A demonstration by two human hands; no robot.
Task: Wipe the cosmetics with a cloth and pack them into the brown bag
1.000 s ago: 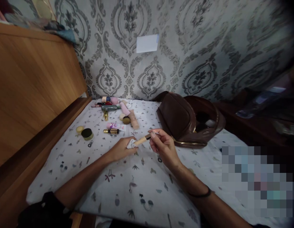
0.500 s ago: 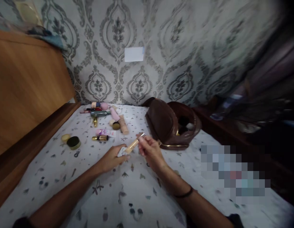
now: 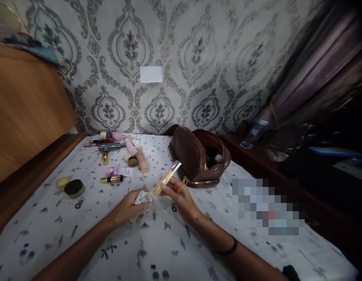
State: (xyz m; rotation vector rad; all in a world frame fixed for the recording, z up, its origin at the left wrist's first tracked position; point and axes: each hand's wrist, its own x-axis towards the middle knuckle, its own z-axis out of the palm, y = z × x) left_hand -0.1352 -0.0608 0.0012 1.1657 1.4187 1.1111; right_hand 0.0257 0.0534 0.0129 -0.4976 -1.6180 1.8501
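My left hand (image 3: pixel 125 208) is closed around a crumpled white wipe (image 3: pixel 142 198) above the patterned sheet. My right hand (image 3: pixel 182 200) pinches a slim beige cosmetic tube (image 3: pixel 162 184) by its middle. The tube's shiny silver cap points up and to the right, and its lower end is beside the wipe; whether they touch I cannot tell. An open brown leather bag (image 3: pixel 188 156) sits just beyond my right hand, with dark items and a white-topped one inside.
Left of the bag lie a beige tube (image 3: pixel 142 160), a pink-and-white tube (image 3: pixel 119 171), a gold-and-black lipstick (image 3: pixel 112 178), a round dark jar (image 3: pixel 75 189) and several other cosmetics. A wooden cabinet (image 3: pixel 29 105) borders the left; a clear bottle (image 3: pixel 254 134) stands right.
My right hand has shifted its hold from the cap to the tube's body, so the cap now sticks out above the fingers. The tube's lower end has come out of my left hand's grip.
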